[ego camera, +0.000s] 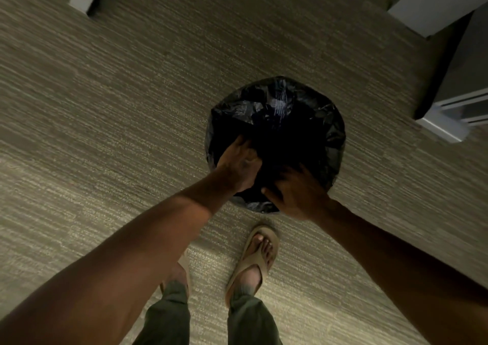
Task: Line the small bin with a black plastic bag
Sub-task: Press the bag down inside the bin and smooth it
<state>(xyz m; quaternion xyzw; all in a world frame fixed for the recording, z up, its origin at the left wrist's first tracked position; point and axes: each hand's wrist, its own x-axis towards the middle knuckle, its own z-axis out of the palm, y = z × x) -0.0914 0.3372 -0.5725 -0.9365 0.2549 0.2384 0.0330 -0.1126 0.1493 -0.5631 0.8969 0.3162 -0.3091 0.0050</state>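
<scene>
On the striped beige carpet floor (132,93), just ahead of the person's feet, stands the small round bin (339,175), almost wholly covered by the crinkled black plastic bag (277,112). The bag film is spread over the rim on the far and right sides and sags into the dark opening at centre.

The left hand (239,166) is clenched on a fold of the bag at the near-left rim. The right hand (295,194) presses on the bag at the near rim; its fingers curl into the film, but whether this grip is closed on a fold cannot be told in the shadow.

Judged risks from here:
- Thin film may tear if pulled hard across the rim edge.
- An uneven pull may slide the far edge off the rim and into the bin.
- The light bin may tip or shift on the carpet under a one-sided pull.

Faint pale print shows on the bag near the far side; it is too blurred to read. No brand is legible.

A tan sandal (260,252) and grey furniture bases (438,3) lie beyond.
</scene>
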